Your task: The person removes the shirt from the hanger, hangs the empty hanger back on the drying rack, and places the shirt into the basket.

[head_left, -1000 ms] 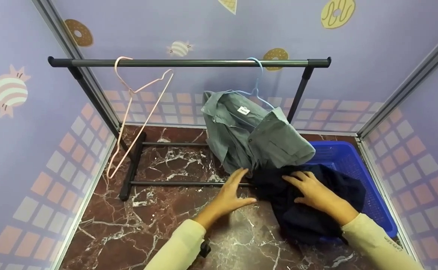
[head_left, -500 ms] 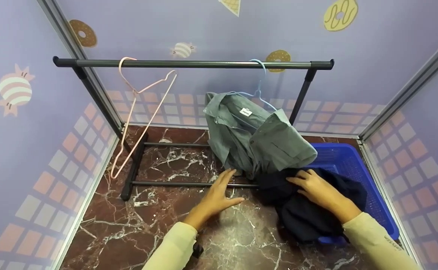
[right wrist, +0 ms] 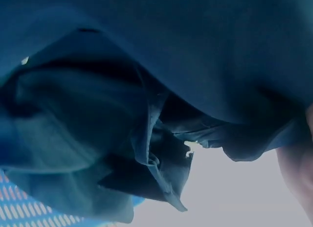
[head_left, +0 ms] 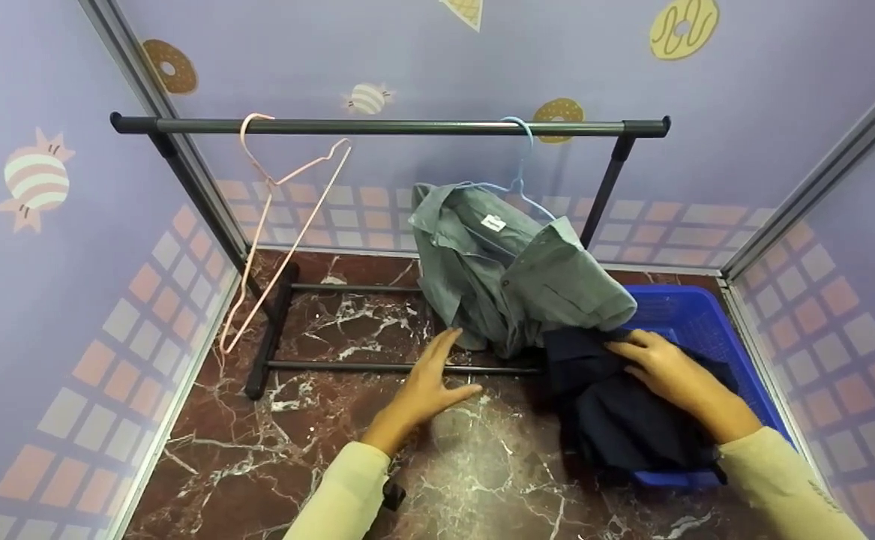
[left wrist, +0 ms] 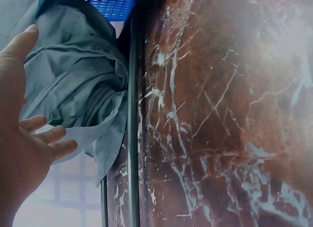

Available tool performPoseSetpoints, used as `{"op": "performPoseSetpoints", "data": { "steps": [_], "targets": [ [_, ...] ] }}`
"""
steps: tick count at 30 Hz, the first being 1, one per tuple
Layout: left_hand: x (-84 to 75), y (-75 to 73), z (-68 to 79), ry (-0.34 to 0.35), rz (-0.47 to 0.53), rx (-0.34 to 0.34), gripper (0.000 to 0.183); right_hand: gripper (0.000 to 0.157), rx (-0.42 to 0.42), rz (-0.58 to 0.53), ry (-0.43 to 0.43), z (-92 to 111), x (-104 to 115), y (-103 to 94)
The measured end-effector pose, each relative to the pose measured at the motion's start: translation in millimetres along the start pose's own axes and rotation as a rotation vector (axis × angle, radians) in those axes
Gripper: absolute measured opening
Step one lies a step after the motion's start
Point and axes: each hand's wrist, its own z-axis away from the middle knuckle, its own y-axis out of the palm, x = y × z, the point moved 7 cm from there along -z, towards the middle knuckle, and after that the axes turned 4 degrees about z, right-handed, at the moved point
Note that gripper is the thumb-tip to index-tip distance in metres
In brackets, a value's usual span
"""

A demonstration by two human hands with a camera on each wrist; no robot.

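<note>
A grey-green button shirt hangs by its collar on a blue hanger, hooked over the rack's top bar. My left hand is held just in front of the shirt's lower part, fingers spread and holding nothing; the left wrist view shows this hand beside the shirt's folds. With curled fingers my right hand grips a crumpled navy garment, which lies partly over the blue basket. The right wrist view is filled by the garment's dark folds, and most of that hand is hidden there.
On the left of the black rack hangs a bare pink hanger. The rack's low bar crosses the marble-patterned floor. Patterned panels close in the sides and back.
My right hand has moved to the right, and the navy garment has shifted with it toward the basket. My left hand has drawn back leftward from the grey-green shirt.
</note>
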Motion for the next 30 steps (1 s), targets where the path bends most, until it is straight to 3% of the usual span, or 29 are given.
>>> {"op": "performPoseSetpoints", "data": {
  "steps": [14,19,23,30],
  "targets": [
    [1.6,-16.7,-0.1,-0.002,0.01,-0.064,0.101,0.056,-0.135,0.065,0.153,22,-52,-57.8],
    [4.2,-25.3,-1.0,-0.004,0.002,-0.088,0.097,0.047,-0.154,0.084,0.272,35,-82,-62.3],
    [10.4,-30.0,0.2,-0.027,-0.009,-0.089,0.096,0.039,-0.076,0.116,0.371,46,-100,-46.0],
    [18.0,-30.1,2.3,-0.012,-0.081,-0.078,0.094,0.046,0.194,0.034,0.452,47,-106,-3.1]
  ]
}}
